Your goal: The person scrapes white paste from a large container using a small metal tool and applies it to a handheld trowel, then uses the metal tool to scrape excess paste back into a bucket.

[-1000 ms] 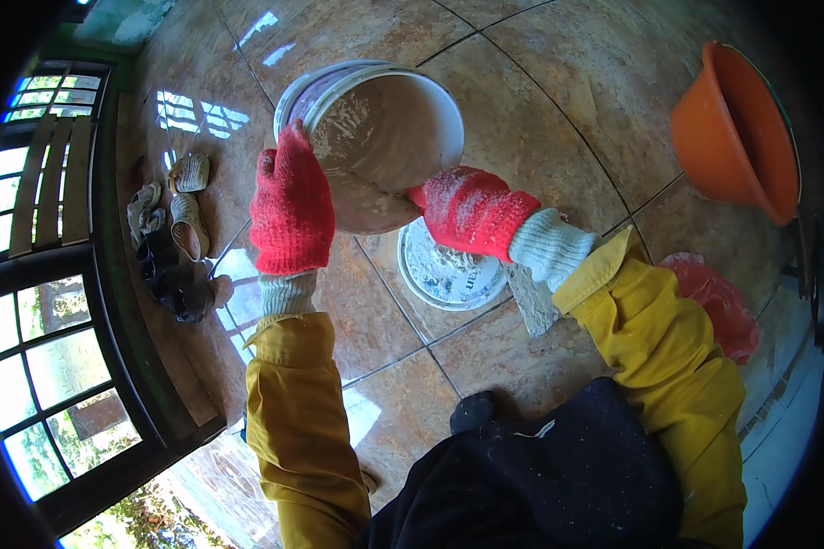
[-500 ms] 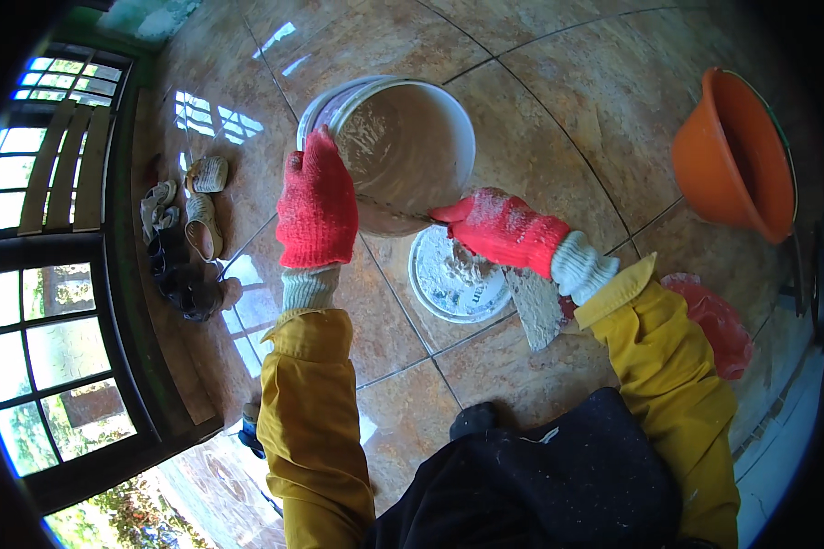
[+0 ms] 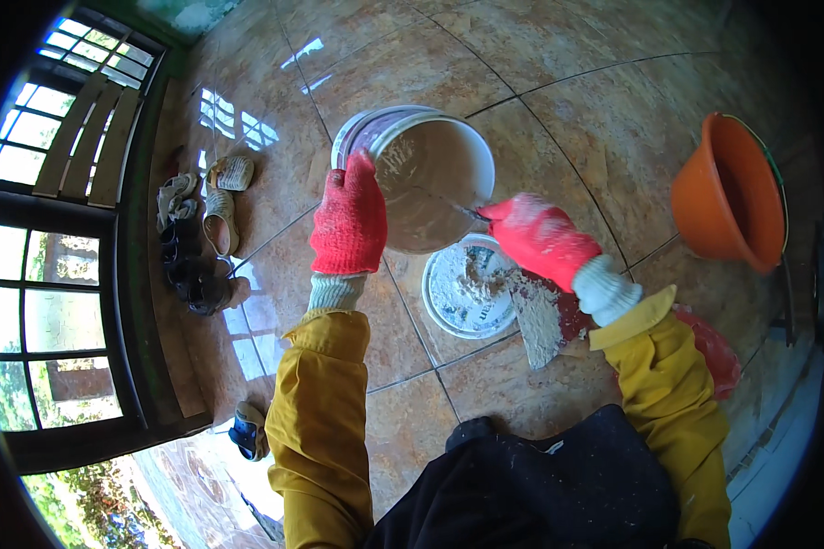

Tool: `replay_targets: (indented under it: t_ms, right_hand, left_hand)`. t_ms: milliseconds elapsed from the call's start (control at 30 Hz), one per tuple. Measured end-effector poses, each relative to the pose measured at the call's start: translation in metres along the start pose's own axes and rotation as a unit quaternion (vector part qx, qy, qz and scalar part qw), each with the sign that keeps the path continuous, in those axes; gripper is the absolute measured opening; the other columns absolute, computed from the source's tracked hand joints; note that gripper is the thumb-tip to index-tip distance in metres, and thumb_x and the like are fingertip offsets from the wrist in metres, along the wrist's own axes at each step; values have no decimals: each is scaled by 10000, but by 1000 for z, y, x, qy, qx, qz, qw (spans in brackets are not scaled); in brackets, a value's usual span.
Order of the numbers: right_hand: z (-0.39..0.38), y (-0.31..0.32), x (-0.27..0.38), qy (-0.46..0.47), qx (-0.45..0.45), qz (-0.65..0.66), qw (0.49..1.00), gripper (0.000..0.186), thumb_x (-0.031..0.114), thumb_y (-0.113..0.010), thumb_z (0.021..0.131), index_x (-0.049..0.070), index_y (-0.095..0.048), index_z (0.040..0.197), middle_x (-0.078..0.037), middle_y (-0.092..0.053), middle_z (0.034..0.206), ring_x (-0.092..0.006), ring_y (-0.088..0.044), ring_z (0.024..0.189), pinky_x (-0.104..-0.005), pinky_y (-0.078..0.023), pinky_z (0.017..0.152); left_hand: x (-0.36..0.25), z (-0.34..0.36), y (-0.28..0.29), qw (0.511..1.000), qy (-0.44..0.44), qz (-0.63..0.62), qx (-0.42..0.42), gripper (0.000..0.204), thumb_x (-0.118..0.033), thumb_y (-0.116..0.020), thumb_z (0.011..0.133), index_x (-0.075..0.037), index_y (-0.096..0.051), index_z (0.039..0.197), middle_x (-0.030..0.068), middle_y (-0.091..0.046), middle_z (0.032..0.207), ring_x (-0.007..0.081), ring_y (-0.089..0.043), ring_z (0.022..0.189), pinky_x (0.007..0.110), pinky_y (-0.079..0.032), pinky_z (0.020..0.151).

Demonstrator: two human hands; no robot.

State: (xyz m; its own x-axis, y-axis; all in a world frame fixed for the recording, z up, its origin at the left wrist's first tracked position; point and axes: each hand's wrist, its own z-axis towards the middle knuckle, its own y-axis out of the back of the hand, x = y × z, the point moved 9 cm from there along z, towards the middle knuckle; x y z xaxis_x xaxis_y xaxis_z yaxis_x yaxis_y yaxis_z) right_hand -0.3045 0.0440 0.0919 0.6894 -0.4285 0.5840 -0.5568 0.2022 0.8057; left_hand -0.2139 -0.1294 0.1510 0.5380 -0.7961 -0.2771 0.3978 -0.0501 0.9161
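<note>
A white plastic bucket (image 3: pixel 482 163) is tipped on its side, its mouth turned toward me, with pale residue smeared on the inner wall. My left hand (image 3: pixel 350 220), in a red knitted glove, clasps the bucket's near left side and rim. In my right hand (image 3: pixel 542 236), gloved the same way and dusted with white, is a thin scraper (image 3: pixel 470 212), its narrow end reaching inside the bucket mouth. Most of its handle is hidden by the glove. Below the bucket lies a round lid (image 3: pixel 441 306) bearing lumps of white paste. A paste-covered flat trowel blade (image 3: pixel 538 334) rests beside it.
An orange basin-like bucket (image 3: pixel 696 197) lies tilted at the right, with a crumpled red plastic piece (image 3: pixel 712 352) nearer me. Several shoes (image 3: pixel 220 220) line the left wall below barred windows (image 3: pixel 59 311). Another shoe (image 3: pixel 248 430) sits near my left forearm. The floor is tiled.
The scraper has gone from the bucket's lower rim to inside its mouth, with my right hand rising slightly relative to it. My left hand keeps its hold. The whole view has shifted a little.
</note>
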Motion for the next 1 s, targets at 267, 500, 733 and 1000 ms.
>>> replay_targets:
  t_ms: [267,500,733,1000]
  right_hand:
    - [16,-54,5,31,39,-77,996,241,179,-475,807,79,-605,984,-185,-613,932,-365,-583,876,-452,-472,739]
    - [4,-68,25,145,17,-156,977,242,162,-487,804,75,-585,1007,-192,-613,893,-371,-592,814,-462,-477,681]
    - [7,-64,10,93,53,86,991,260,164,-520,791,61,-586,1021,-174,-621,865,-330,-614,734,-418,-479,622]
    - [6,-72,34,97,1,-222,970,213,150,-495,795,31,-594,942,-183,-600,841,-321,-612,763,-425,-480,614]
  left_hand:
    - [-3,-2,3,999,-35,-7,-38,279,-294,-382,926,-182,-468,1167,190,-553,1007,434,-576,847,501,-473,693]
    - [5,1,-1,991,-90,28,-90,301,-265,-379,924,-181,-477,1197,168,-564,974,410,-584,810,494,-475,667]
    - [-1,0,5,989,-111,30,-96,303,-176,-401,910,-119,-473,1198,185,-555,943,394,-585,803,475,-481,642]
    - [-7,-3,-2,989,-106,50,-89,336,-172,-423,889,-120,-446,1220,182,-560,936,387,-593,798,461,-494,630]
